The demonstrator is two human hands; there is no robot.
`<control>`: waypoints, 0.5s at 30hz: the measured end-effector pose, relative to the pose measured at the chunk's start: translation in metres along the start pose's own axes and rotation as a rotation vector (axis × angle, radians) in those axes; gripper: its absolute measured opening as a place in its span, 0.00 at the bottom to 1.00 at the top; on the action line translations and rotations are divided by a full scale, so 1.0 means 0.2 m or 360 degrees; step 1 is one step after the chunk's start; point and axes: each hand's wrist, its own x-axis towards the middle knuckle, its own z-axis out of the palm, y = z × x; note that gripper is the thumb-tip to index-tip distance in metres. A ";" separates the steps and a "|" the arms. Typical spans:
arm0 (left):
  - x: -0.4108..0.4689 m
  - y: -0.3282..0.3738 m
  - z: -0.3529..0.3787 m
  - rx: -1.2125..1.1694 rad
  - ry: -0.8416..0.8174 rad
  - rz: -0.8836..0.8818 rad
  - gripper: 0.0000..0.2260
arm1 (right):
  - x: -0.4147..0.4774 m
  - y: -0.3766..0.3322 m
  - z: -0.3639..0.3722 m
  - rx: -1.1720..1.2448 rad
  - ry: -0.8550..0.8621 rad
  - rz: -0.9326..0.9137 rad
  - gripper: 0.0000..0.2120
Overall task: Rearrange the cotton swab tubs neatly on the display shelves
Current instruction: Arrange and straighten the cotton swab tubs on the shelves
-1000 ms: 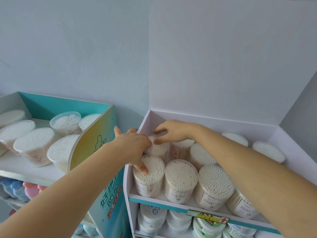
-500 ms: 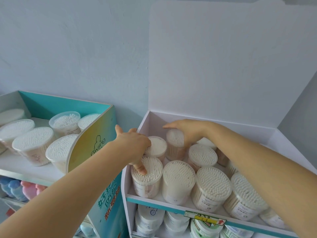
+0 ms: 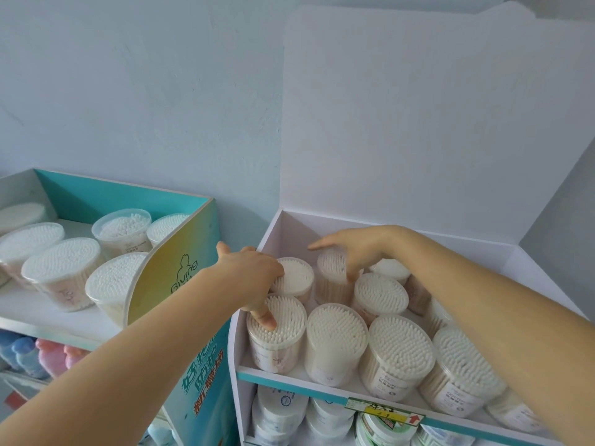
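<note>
On the far left I see a teal shelf (image 3: 96, 201) with several cotton swab tubs (image 3: 62, 272) standing upright on its white board, and pink and blue bottles (image 3: 48, 355) on the level below. Its curved side panel (image 3: 174, 275) stands just beside the white shelf (image 3: 254, 375).

My left hand (image 3: 254, 278) reaches over the white shelf's left wall. Its fingers are curled downward, the thumb pressing on the top of the front-left tub (image 3: 277, 333) and the other fingers lying on the tub behind (image 3: 294, 278). It rests on both without closing around either.

My right hand (image 3: 354, 252) is further back, fingers spread and arched over a tilted tub (image 3: 331, 275) in the back row, touching its top and side; whether it truly grips it, I cannot tell.

To the right, more tubs (image 3: 399, 352) crowd the top level, some leaning. Below the teal front edge sit round lidded containers (image 3: 280, 403) and a yellow price label (image 3: 383, 410).
</note>
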 end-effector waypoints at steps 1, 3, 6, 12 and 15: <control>0.00 0.00 0.00 0.0000 -0.0005 -0.0002 0.38 | 0.00 0.00 0.00 0.0072 0.0033 -0.0017 0.41; 0.00 0.00 0.00 0.0005 -0.0002 0.0001 0.37 | 0.01 -0.02 0.00 0.0100 0.0160 0.0001 0.38; 0.01 0.00 0.00 0.0011 0.0016 0.0007 0.37 | 0.05 -0.06 0.07 -0.0279 0.0178 0.0256 0.41; 0.01 -0.01 0.01 -0.0004 0.0016 0.0010 0.38 | 0.06 -0.03 0.10 -0.0334 0.0210 0.0068 0.42; 0.01 -0.01 0.01 -0.0010 0.0016 0.0011 0.38 | 0.01 -0.03 0.05 -0.0121 0.0188 -0.0015 0.47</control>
